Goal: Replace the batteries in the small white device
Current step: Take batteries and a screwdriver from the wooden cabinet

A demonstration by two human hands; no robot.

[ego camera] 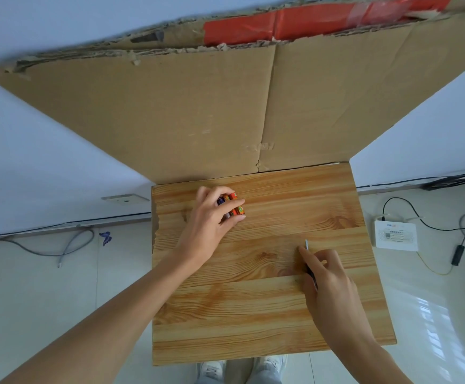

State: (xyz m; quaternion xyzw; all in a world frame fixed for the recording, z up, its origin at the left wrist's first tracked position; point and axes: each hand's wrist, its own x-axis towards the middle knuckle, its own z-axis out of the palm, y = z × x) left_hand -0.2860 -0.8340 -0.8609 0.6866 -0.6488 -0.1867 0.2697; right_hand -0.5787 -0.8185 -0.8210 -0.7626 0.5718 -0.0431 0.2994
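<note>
On the wooden table, my left hand lies over a small cluster of batteries at the far left, fingers curled around them; orange ones and a purple one show between the fingers. My right hand rests on the table's right side, closed around a thin screwdriver whose metal tip pokes out past the index finger. No small white device shows on the table.
A large cardboard sheet stands against the wall behind the table. On the floor to the right lies a white router box with cables. More cables run along the floor at left. My shoes show below the table's near edge.
</note>
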